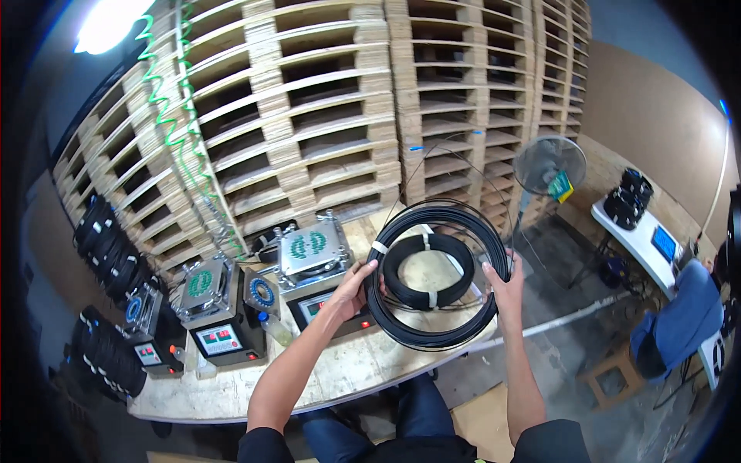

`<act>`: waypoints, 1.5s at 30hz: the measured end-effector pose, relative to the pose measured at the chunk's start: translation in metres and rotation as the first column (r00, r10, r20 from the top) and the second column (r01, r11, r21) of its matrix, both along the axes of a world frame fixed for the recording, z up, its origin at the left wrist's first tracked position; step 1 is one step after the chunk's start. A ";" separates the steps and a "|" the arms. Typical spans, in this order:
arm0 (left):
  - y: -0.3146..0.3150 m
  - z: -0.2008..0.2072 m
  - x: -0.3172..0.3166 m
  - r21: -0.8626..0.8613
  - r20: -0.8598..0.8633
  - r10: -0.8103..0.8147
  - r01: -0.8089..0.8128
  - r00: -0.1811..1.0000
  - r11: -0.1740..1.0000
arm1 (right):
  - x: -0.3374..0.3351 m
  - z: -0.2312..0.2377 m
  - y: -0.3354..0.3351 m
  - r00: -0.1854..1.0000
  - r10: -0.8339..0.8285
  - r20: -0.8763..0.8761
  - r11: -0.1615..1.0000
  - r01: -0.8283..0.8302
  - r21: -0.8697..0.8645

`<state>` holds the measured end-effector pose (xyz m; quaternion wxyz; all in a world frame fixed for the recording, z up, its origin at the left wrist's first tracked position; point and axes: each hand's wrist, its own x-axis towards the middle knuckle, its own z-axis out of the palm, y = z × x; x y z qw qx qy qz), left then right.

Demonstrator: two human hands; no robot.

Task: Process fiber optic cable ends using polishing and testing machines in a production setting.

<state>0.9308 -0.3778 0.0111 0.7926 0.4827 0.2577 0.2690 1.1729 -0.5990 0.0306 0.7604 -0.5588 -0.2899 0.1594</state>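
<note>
A large coil of black cable (432,339) is held up over the workbench (347,378). My left hand (356,285) grips its left side and my right hand (505,284) grips its right side. A smaller black coil (401,284) bound with white ties lies on the bench, seen through the big coil's middle. A loose thin strand rises from the big coil toward the pallets.
Several metal-topped machines (312,251) with red displays stand at the bench's left. Black coils (104,351) hang at far left. Stacked wooden pallets (324,100) rise behind. A fan (549,166), a white table (641,239) and a blue chair (679,324) stand to the right.
</note>
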 end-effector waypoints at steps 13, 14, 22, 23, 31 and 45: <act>0.041 0.091 -0.121 0.672 0.042 0.590 -0.460 0.806 0.580 | -0.081 0.053 0.145 0.883 0.440 0.162 0.885 -0.457 0.090; 0.043 0.089 -0.127 0.704 0.091 0.640 -0.504 0.763 0.500 | -0.086 0.050 0.157 0.870 0.460 0.180 0.873 -0.479 0.085; 0.035 0.089 -0.178 0.844 0.049 0.763 -0.436 0.644 0.313 | -0.131 0.032 0.199 0.820 0.523 0.233 0.845 -0.534 -0.014; 0.042 0.081 -0.181 0.895 0.161 0.769 -0.419 0.619 0.151 | -0.133 0.034 0.199 0.796 0.532 0.290 0.845 -0.518 -0.130; 0.035 0.081 -0.183 0.944 0.067 0.826 -0.303 0.560 0.129 | -0.149 0.038 0.207 0.735 0.372 0.567 0.913 -0.401 -0.078; 0.083 0.011 -0.178 0.889 -0.038 0.812 -0.351 0.582 0.293 | -0.120 0.019 0.274 0.604 0.501 0.619 0.860 -0.430 -0.276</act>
